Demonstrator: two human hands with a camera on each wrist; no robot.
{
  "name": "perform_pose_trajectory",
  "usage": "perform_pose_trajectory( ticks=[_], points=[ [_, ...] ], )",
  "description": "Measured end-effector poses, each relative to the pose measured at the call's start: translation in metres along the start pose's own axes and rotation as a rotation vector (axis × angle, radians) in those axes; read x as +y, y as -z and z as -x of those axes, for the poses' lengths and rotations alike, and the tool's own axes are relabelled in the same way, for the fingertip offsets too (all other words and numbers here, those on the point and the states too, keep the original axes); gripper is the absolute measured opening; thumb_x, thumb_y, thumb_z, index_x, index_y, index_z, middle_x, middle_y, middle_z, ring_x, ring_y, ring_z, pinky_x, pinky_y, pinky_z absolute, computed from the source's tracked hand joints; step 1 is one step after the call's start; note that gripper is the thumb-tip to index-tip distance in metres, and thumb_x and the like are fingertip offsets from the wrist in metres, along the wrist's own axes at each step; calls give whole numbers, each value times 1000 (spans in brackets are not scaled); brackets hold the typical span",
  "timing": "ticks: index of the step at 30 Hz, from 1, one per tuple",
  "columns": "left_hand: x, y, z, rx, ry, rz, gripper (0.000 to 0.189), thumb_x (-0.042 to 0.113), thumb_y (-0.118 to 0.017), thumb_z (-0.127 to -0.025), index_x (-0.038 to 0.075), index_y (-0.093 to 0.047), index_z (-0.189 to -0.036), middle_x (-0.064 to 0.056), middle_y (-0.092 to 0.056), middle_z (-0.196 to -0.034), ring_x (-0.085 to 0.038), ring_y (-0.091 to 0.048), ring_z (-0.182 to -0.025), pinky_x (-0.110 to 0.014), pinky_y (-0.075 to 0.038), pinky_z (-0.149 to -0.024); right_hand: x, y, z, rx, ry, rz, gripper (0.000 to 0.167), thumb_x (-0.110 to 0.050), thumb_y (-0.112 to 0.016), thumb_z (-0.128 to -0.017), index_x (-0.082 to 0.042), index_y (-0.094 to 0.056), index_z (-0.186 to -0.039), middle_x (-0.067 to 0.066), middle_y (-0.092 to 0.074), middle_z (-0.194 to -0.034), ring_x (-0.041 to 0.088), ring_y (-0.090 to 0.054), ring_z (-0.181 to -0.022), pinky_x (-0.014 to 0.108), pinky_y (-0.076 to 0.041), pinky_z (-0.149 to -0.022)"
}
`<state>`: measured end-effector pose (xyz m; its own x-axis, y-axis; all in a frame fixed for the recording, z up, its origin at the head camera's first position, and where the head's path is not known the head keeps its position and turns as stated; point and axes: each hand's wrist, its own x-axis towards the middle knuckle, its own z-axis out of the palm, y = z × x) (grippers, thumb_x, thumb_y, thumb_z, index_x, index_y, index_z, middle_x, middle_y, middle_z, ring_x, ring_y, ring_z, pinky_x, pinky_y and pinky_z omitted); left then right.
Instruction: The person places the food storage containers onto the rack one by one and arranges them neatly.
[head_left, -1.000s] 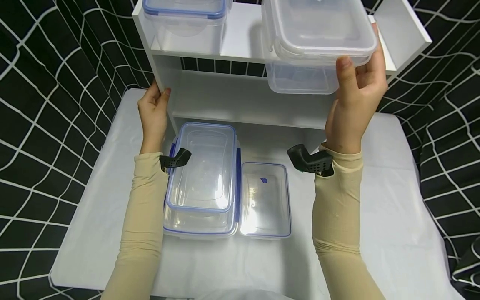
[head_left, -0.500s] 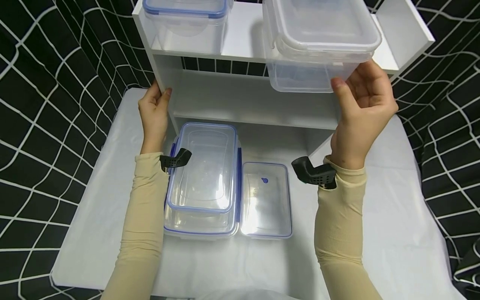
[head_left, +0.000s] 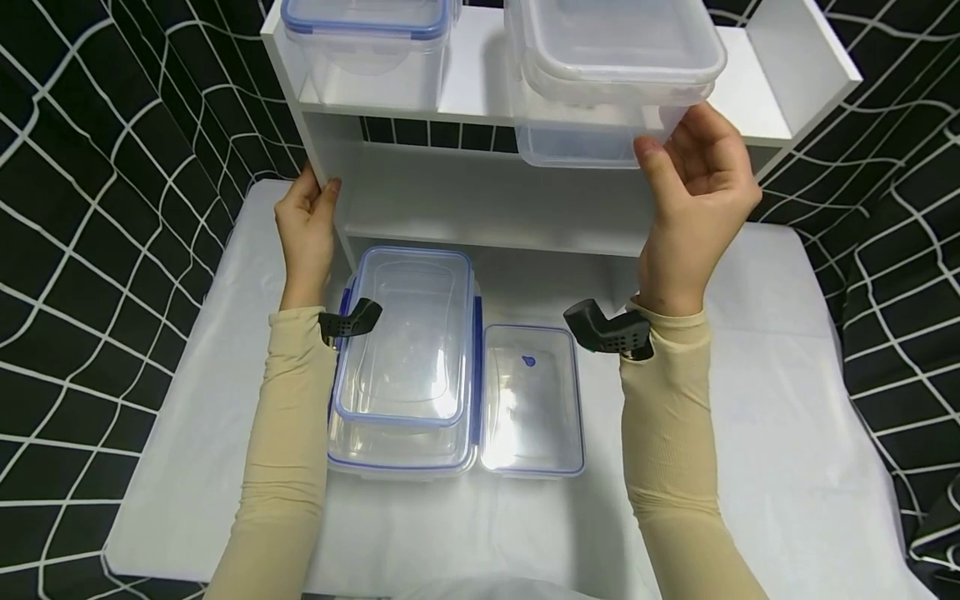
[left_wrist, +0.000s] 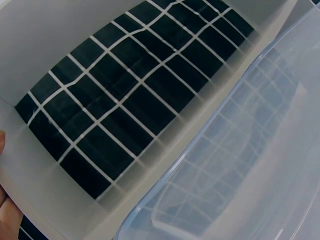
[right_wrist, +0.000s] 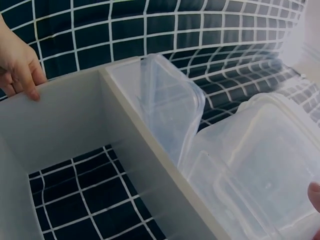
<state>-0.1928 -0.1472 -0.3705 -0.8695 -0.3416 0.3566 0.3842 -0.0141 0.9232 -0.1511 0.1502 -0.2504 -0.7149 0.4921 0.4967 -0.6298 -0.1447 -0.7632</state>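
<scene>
My left hand [head_left: 306, 229] grips the front edge of the left side panel of a white shelf unit [head_left: 487, 179], thumb inside and fingers outside. On its top shelf stands a clear food container [head_left: 585, 137] with a frosted clear lid, its base overhanging the shelf's front edge. My right hand [head_left: 701, 204] holds this container at its lower right front corner, with the thumb at the front and curled fingers at the right side. The right wrist view shows the container [right_wrist: 270, 150] and the thumb at the far right. To the left on the top shelf stands a blue-rimmed food container [head_left: 367, 67].
Below the shelf, on the white-covered table [head_left: 795, 400], lie two stacked blue-rimmed containers [head_left: 405, 333]. A smaller blue-rimmed container [head_left: 532, 400] stands to their right. Black cloth with a white grid [head_left: 112, 250] surrounds the table. The shelf's right side panel [head_left: 798, 67] stands beyond the right hand.
My right hand first slid down from the lid's corner to the container's lower corner. Since then it and the container have shifted left and slightly back. The left hand has stayed put.
</scene>
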Motion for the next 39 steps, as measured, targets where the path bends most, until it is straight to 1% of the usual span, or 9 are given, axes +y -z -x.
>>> perform_pose_trajectory(
  ticks=[5, 9, 11, 18, 20, 26, 33, 37, 39],
  points=[
    [-1, 0, 0, -3, -1, -3, 37, -2, -51, -95, -6, -49, -132, -19, -55, -130, -23, -56, -114, -33, -46, -94, 1, -8, -2, 31, -87, -26, 30, 16, -72, -69, 6, -68, -97, 19, -65, -98, 29, -62, -92, 31, -49, -84],
    [-1, 0, 0, -4, 6, 4, 37, -2, -51, -95, -6, -49, -132, -19, -54, -130, -24, -56, -115, -35, -45, -95, 3, -12, -4, 22, -88, -28, 30, 16, -72, -69, 7, -68, -97, 19, -64, -101, 29, -62, -96, 32, -49, -87],
    [0, 0, 0, -3, 10, 7, 38, -3, -50, -95, -7, -49, -132, -19, -54, -130, -24, -56, -115, -35, -45, -95, 5, -14, -4, 10, -61, -5, 30, 16, -71, -71, 8, -67, -99, 19, -64, -101, 30, -62, -96, 33, -49, -87],
    [-1, -1, -1, 0, 3, 22, 37, -5, -50, -94, -8, -49, -132, -20, -53, -131, -24, -55, -116, -33, -45, -95, 3, -23, -3, 39, -129, 4, 32, 17, -71, -70, 9, -66, -100, 16, -63, -100, 27, -61, -96, 30, -49, -88],
    [-2, -1, -1, 3, 3, 26, 38, -6, -50, -94, -8, -49, -132, -20, -53, -132, -23, -55, -117, -32, -45, -95, 5, -23, -3, 21, -112, 9, 32, 17, -71, -71, 10, -66, -101, 16, -63, -101, 27, -61, -97, 31, -48, -89],
    [0, -1, -1, 0, 0, 23, 37, -6, -50, -94, -8, -49, -131, -20, -53, -132, -22, -55, -117, -32, -45, -95, 17, -18, -7, -97, 37, 27, 31, 13, -72, -72, 10, -66, -103, 17, -64, -102, 31, -62, -98, 36, -48, -90],
    [-1, -1, -1, 2, -2, 25, 37, -5, -50, -94, -8, -49, -131, -20, -53, -131, -23, -55, -116, -32, -45, -95, 17, -18, -10, -118, -3, 31, 34, 14, -74, -70, 8, -67, -102, 17, -62, -104, 30, -61, -101, 35, -48, -91],
    [-1, -1, -1, 5, 1, 27, 37, -6, -50, -94, -7, -49, -131, -20, -52, -132, -24, -55, -117, -32, -45, -95, 18, -21, -12, -167, 31, 59, 33, 13, -73, -71, 8, -67, -103, 16, -61, -103, 30, -62, -100, 35, -49, -90],
    [-1, -1, -2, 4, -3, 27, 37, -6, -50, -94, -8, -50, -131, -20, -52, -133, -24, -55, -117, -32, -44, -96, 17, -23, -13, -158, -6, 65, 33, 15, -73, -71, 8, -66, -102, 16, -60, -103, 29, -62, -100, 34, -49, -90]
  ],
)
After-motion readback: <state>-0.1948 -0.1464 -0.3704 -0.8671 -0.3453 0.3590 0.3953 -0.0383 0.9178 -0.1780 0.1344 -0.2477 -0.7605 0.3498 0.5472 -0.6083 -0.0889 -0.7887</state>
